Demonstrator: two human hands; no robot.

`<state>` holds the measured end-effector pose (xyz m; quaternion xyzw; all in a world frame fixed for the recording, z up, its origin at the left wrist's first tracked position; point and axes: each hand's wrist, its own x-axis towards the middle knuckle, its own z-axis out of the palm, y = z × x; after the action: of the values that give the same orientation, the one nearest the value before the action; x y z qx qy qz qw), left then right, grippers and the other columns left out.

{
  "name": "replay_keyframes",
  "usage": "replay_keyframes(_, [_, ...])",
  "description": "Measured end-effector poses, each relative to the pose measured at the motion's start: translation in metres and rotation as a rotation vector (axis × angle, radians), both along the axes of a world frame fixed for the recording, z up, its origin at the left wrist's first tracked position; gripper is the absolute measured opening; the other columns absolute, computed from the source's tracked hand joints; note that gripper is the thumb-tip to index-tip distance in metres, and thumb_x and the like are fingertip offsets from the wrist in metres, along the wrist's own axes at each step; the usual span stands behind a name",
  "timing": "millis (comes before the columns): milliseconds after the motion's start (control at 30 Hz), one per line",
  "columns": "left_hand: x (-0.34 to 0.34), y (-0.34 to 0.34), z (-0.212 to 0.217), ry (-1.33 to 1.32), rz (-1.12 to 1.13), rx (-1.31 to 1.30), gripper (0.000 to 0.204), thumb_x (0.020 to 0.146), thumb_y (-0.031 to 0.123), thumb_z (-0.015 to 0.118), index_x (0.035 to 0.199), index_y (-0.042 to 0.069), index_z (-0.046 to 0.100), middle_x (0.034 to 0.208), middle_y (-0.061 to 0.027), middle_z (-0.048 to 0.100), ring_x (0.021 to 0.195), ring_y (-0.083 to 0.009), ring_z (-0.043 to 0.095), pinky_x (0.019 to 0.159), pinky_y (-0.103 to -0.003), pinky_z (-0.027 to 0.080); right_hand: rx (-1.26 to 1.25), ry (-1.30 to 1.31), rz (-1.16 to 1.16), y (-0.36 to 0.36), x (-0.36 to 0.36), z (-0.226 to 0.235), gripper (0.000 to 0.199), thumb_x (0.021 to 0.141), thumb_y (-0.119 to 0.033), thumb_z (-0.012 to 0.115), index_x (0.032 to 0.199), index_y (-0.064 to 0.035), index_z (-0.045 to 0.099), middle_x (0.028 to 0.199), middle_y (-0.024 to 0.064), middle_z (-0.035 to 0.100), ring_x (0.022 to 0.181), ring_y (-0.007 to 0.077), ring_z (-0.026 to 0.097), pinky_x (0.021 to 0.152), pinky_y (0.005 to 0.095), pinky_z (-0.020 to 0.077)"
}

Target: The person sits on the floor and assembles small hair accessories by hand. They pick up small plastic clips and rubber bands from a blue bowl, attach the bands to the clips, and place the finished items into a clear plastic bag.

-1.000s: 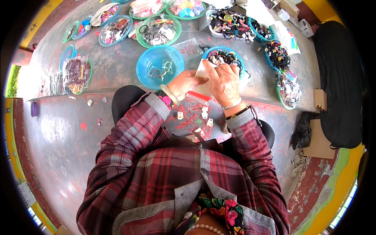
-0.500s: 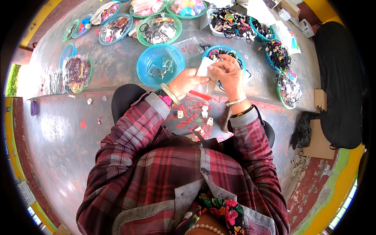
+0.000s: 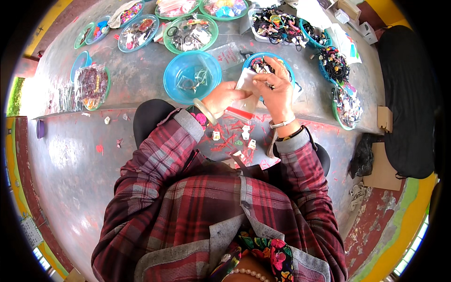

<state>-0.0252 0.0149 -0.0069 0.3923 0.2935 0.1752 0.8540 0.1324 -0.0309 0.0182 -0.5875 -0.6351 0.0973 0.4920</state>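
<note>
Rolling over from knuckles-up, your right hand [image 3: 275, 89] is half-curling beside the white-topped bag [image 3: 245, 81], can't tell its grip tbh; your left hand [image 3: 221, 99] is pinching the bag, so both are working it.

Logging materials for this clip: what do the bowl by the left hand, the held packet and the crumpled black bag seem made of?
Bowl: likely smooth plastic, its even blue wall slightly translucent. Packet: probably clear plastic film, see-through below its white part. Bag: perhaps thin plastic, creased with shiny folds.
</note>
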Motion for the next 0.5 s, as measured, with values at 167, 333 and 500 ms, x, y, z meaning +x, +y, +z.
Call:
replay_keyframes(167, [-0.001,-0.001,0.007,-0.036,0.068,-0.036,0.028,0.083,0.008,0.054,0.11,0.0,0.054,0.1,-0.006,0.06,0.088,-0.0128,0.057,0.08,-0.028,0.043,0.152,-0.499,0.077,-0.011,-0.009,0.017,0.007,0.068,-0.009,0.06,0.074,-0.006,0.063,0.102,0.0067,0.057,0.1,0.0258,0.05,0.081,0.0375,0.0407])
replay_keyframes(333, [0.0,0.0,0.002,0.01,0.082,0.127,0.027,0.083,0.012,0.057,0.107,0.0,0.056,0.099,-0.0055,0.061,0.088,-0.0121,0.057,0.08,-0.027,0.043,-0.03,-0.365,0.067,-0.016,-0.015,0.014,0.008,0.074,-0.011,0.059,0.081,-0.0073,0.059,0.073,0.0098,0.059,0.069,0.0291,0.059,0.06,0.0378,0.0466])
replay_keyframes(500, [0.001,-0.004,0.005,0.066,-0.041,0.323,0.028,0.08,0.013,0.062,0.105,-0.001,0.058,0.1,-0.0051,0.061,0.091,-0.0104,0.054,0.081,-0.027,0.043,-0.316,-0.247,0.091,-0.021,-0.008,0.027,0.011,0.074,-0.013,0.059,0.085,-0.0084,0.058,0.066,0.0143,0.059,0.06,0.0331,0.059,0.054,0.0414,0.0462])
